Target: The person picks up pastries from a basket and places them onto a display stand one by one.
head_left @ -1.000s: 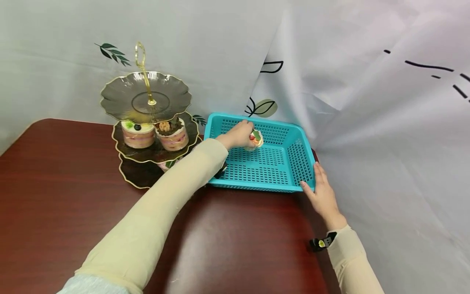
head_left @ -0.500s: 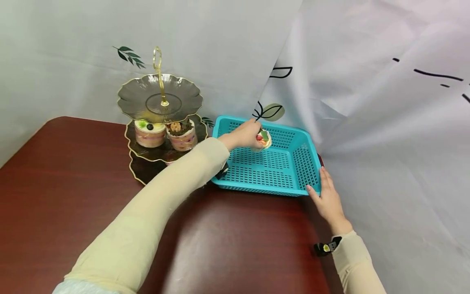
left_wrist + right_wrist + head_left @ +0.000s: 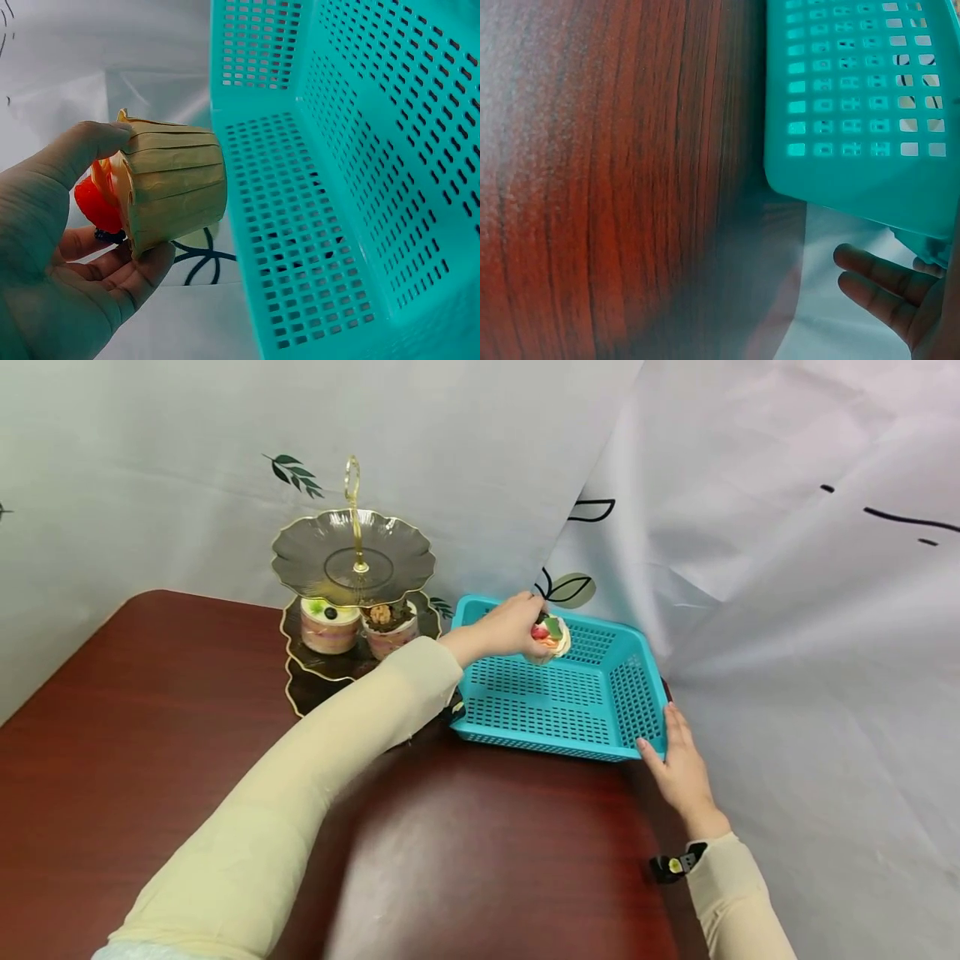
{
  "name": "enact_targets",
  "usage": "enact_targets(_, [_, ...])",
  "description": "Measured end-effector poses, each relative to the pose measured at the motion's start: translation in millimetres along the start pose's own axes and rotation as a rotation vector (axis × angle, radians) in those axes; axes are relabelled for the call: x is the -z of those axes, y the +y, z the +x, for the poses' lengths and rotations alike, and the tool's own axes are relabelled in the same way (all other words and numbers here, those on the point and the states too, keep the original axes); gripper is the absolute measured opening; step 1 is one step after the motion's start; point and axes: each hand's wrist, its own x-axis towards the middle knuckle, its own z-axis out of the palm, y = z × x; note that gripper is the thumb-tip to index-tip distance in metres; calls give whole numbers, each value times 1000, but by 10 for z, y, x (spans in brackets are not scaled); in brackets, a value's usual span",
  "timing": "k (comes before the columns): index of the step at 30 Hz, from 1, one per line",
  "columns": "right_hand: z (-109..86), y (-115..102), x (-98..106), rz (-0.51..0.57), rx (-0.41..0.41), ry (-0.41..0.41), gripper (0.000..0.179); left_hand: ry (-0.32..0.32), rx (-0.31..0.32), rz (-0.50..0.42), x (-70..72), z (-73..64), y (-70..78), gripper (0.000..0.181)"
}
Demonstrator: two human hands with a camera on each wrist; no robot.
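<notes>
My left hand (image 3: pixel 513 631) holds a cupcake (image 3: pixel 555 637) above the turquoise basket (image 3: pixel 558 749) in the head view. In the left wrist view, thumb and fingers grip the cupcake (image 3: pixel 172 184) around its upper edge. Its pleated tan paper cup faces the basket (image 3: pixel 221 124); a red strawberry-like topping and a dark berry show on the palm side. At the basket's front right corner, my right hand (image 3: pixel 684 772) touches the rim with its fingers extended. Two straight fingers (image 3: pixel 877 274) show below the basket's end (image 3: pixel 855 180) in the right wrist view.
A three-tier stand (image 3: pixel 330 578) with gold edges and a top handle is left of the basket. Two layered cakes (image 3: pixel 328 631) sit on its middle tier; my left sleeve hides part of the lower tiers. A white curtain (image 3: pixel 795 652) hangs behind the reddish-brown table (image 3: pixel 165 693).
The head view has turned left, so everything slides right in the picture. My left hand has lifted the cupcake slightly over the basket. My right hand stays at the basket's corner.
</notes>
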Motion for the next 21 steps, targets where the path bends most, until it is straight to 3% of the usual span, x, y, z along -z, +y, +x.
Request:
enact_targets(10, [-13, 35, 22, -4, 0, 9, 74, -20, -19, -5, 120, -216, 80, 66])
enact_targets(21, [-4, 8, 40, -4, 9, -10, 76, -46, -19, 30, 225, -530, 0, 66])
